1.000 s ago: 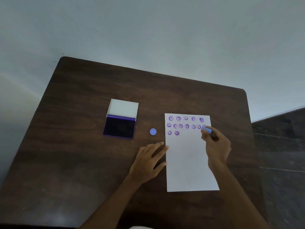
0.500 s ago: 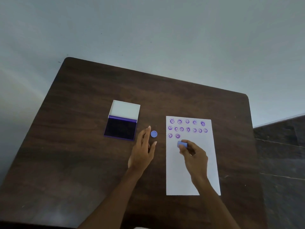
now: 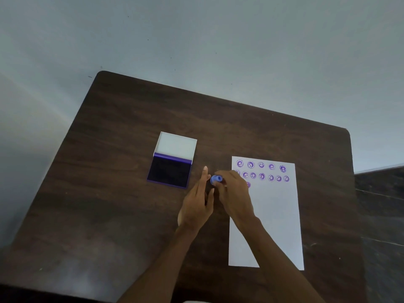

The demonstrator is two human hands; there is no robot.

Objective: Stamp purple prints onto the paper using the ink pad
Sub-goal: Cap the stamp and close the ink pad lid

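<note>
A white paper sheet (image 3: pixel 274 217) lies on the right of the dark wooden table (image 3: pixel 105 193), with several purple smiley prints (image 3: pixel 261 165) in rows along its top. The open purple ink pad (image 3: pixel 169 171), its white lid (image 3: pixel 177 145) folded back, sits to the left. My right hand (image 3: pixel 235 194) pinches a small blue stamp (image 3: pixel 216 179) over the table between pad and paper. My left hand (image 3: pixel 196 205) stands edge-on just left of the stamp, fingers straight. The small blue cap seen earlier on the table does not show separately.
A pale wall rises behind the table's far edge. The table's right edge (image 3: pixel 352 171) runs beside a dark floor (image 3: pixel 382 204). Bare wood lies in front of and left of the ink pad.
My right hand has carried the stamp left, off the paper, to the spot between paper and pad. My left hand has slid forward to meet it there.
</note>
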